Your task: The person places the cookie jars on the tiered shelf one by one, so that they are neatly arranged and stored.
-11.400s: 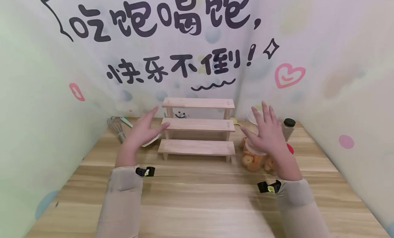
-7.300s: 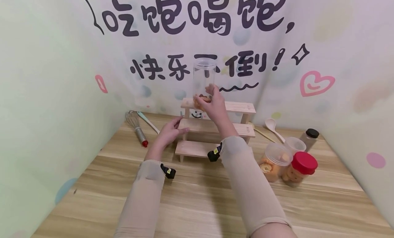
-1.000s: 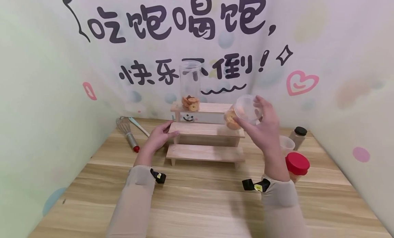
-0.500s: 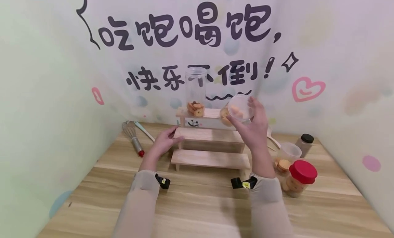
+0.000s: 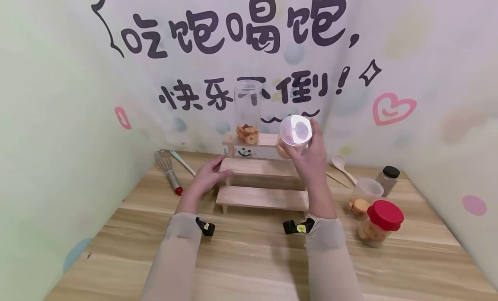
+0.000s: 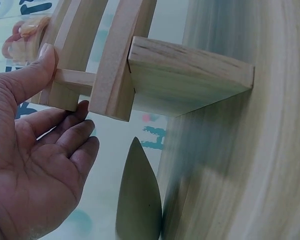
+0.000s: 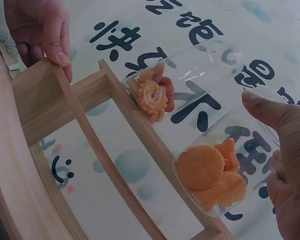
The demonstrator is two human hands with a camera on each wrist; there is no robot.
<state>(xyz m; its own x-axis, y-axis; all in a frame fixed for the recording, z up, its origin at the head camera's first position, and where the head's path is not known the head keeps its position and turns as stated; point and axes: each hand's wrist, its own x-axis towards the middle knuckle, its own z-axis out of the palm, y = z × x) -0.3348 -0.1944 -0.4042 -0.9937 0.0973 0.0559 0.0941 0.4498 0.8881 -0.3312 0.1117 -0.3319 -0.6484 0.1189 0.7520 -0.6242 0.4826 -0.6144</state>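
Note:
A three-tier wooden display stand (image 5: pixel 260 196) is at the back of the table. My left hand (image 5: pixel 207 180) holds the left end of its middle tier, thumb on top and fingers curled beneath, as the left wrist view shows. On the top tier, toward the left, a tall clear jar (image 5: pixel 247 134) stands upright with cookies at its bottom. My right hand (image 5: pixel 313 162) grips a shorter clear jar (image 7: pixel 210 175) holding orange biscuits, its thumb and fingers around the side. In the right wrist view, that jar's base is right at the top tier's edge.
On the right stand a red-lidded jar (image 5: pixel 381 223), a clear tub (image 5: pixel 367 189) with biscuits (image 5: pixel 359 207) beside it, a black-capped bottle (image 5: pixel 387 182) and a pale spoon (image 5: pixel 344 168). A whisk (image 5: pixel 168 172) and a teal-handled utensil (image 5: pixel 182 161) lie at left.
Over these seconds my right hand set the tall jar on the top tier, then picked up the shorter jar from the right. Lately it moves left over the top tier, the jar turning more upright.

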